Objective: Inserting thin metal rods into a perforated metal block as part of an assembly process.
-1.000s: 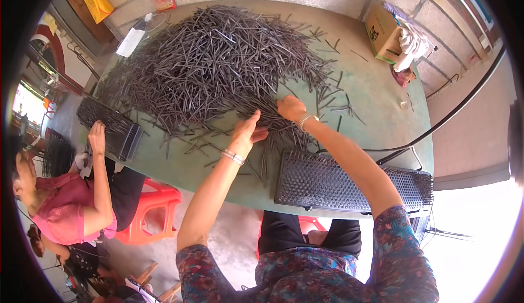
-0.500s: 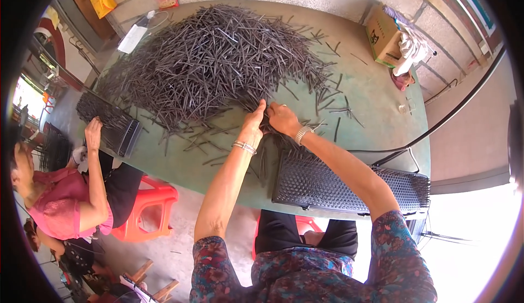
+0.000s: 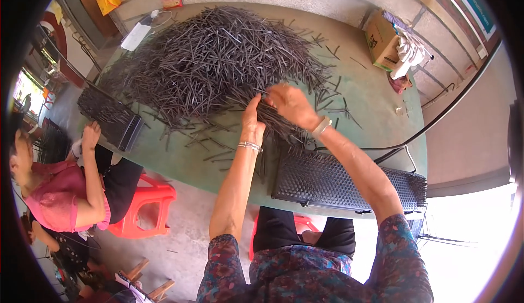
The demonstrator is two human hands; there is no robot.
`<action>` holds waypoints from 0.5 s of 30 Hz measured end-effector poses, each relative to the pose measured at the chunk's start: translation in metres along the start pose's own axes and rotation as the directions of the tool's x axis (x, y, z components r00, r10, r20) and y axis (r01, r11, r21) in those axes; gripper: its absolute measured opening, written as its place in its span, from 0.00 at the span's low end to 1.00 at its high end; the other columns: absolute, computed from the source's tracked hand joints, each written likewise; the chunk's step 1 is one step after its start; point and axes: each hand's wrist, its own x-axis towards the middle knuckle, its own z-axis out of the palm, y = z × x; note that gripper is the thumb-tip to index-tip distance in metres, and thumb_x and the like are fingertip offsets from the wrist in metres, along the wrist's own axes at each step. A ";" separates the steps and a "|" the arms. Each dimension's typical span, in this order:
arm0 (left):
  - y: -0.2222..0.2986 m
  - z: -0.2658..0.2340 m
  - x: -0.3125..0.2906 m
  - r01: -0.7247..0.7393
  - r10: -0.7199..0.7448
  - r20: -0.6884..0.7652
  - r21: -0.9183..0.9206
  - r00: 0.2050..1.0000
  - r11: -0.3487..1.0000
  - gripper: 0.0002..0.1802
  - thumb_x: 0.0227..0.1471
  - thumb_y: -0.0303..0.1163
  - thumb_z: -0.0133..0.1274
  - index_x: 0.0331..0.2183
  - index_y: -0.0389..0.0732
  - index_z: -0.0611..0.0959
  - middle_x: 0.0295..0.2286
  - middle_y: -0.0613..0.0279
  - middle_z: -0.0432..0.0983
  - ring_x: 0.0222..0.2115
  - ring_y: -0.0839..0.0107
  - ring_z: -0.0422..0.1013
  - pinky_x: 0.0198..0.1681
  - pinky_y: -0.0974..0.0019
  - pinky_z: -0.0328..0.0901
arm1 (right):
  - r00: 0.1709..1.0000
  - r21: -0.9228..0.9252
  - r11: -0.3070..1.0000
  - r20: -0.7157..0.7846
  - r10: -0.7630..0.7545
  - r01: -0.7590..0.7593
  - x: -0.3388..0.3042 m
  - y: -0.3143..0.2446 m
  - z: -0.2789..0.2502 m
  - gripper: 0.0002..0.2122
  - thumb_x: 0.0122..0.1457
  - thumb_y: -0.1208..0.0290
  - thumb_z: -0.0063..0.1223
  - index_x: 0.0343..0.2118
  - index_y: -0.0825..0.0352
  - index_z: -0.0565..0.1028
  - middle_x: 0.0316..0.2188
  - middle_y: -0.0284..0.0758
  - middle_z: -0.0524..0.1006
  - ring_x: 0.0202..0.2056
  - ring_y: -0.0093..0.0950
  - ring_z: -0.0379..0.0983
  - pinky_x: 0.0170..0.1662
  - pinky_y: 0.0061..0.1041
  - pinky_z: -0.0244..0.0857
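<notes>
A large heap of thin dark sticks (image 3: 207, 63) covers the far middle of the green table. At the heap's near edge, my left hand (image 3: 252, 122) is closed round a bundle of dark sticks (image 3: 278, 122), thumb on top. My right hand (image 3: 293, 105) is just to its right, over the bundle's upper end; motion smears its fingers, so whether it grips any stick cannot be told. A long black perforated tray (image 3: 333, 177) lies below my right forearm, along the table's near edge, with rows of small holes.
At the left, a co-worker in pink (image 3: 63, 196) has a hand beside another black tray (image 3: 114, 120) filled with sticks. A cardboard box (image 3: 382, 38) with cloth stands at the back right. A black cable (image 3: 447, 115) arches over the right side. Red stools (image 3: 144, 207) stand below the table.
My right hand has lifted slightly and moved right, blurring. The bundle by my left hand shows more fully, and my left forearm has shifted a little right.
</notes>
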 end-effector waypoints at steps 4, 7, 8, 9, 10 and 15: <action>0.003 0.016 0.009 -0.086 0.085 -0.022 -0.045 0.996 0.995 0.11 0.49 0.34 0.62 0.25 0.40 0.77 0.21 0.61 0.74 0.22 0.68 0.71 0.29 0.61 0.70 | 0.976 0.049 0.996 0.207 0.068 -0.079 0.007 0.021 -0.027 0.21 0.61 0.53 0.45 0.39 0.71 0.75 0.35 0.50 0.77 0.39 0.48 0.72 0.40 0.38 0.65; 0.004 0.021 0.015 -0.118 0.118 -0.008 -0.103 0.993 0.988 0.13 0.47 0.35 0.64 0.25 0.40 0.76 0.20 0.63 0.73 0.21 0.68 0.70 0.28 0.61 0.70 | 0.947 0.143 0.972 0.288 0.141 -0.188 -0.013 0.035 -0.021 0.27 0.59 0.45 0.46 0.40 0.72 0.74 0.30 0.45 0.77 0.34 0.41 0.74 0.39 0.36 0.65; 0.003 0.024 0.018 -0.125 0.121 -0.040 -0.101 0.992 0.987 0.12 0.47 0.34 0.63 0.25 0.40 0.76 0.19 0.64 0.72 0.19 0.69 0.69 0.27 0.62 0.70 | 0.889 0.256 0.900 0.393 0.237 -0.353 -0.014 0.043 -0.023 0.29 0.57 0.42 0.50 0.40 0.72 0.73 0.26 0.36 0.76 0.29 0.29 0.71 0.34 0.30 0.66; 0.005 0.021 0.017 -0.130 0.125 -0.051 -0.102 0.991 0.986 0.12 0.47 0.34 0.63 0.25 0.40 0.76 0.19 0.64 0.72 0.19 0.69 0.69 0.27 0.62 0.70 | 0.885 0.259 0.898 0.402 0.234 -0.355 -0.016 0.036 -0.022 0.29 0.57 0.42 0.50 0.40 0.72 0.73 0.26 0.36 0.76 0.29 0.29 0.71 0.34 0.30 0.66; 0.009 0.020 0.014 -0.167 0.159 -0.079 -0.115 0.984 0.979 0.11 0.47 0.33 0.63 0.25 0.40 0.76 0.20 0.64 0.72 0.20 0.68 0.70 0.28 0.61 0.71 | 0.857 0.249 0.899 0.469 0.213 -0.360 -0.020 0.025 -0.023 0.27 0.56 0.45 0.52 0.40 0.71 0.73 0.25 0.33 0.75 0.27 0.24 0.69 0.32 0.27 0.65; 0.003 0.043 0.000 -0.206 0.204 -0.032 -0.081 0.978 0.975 0.09 0.49 0.30 0.60 0.25 0.38 0.76 0.21 0.61 0.72 0.24 0.66 0.73 0.33 0.58 0.72 | 0.836 0.301 0.868 0.509 0.205 -0.396 -0.026 0.032 -0.018 0.17 0.59 0.57 0.53 0.37 0.69 0.72 0.22 0.28 0.72 0.21 0.17 0.65 0.24 0.19 0.62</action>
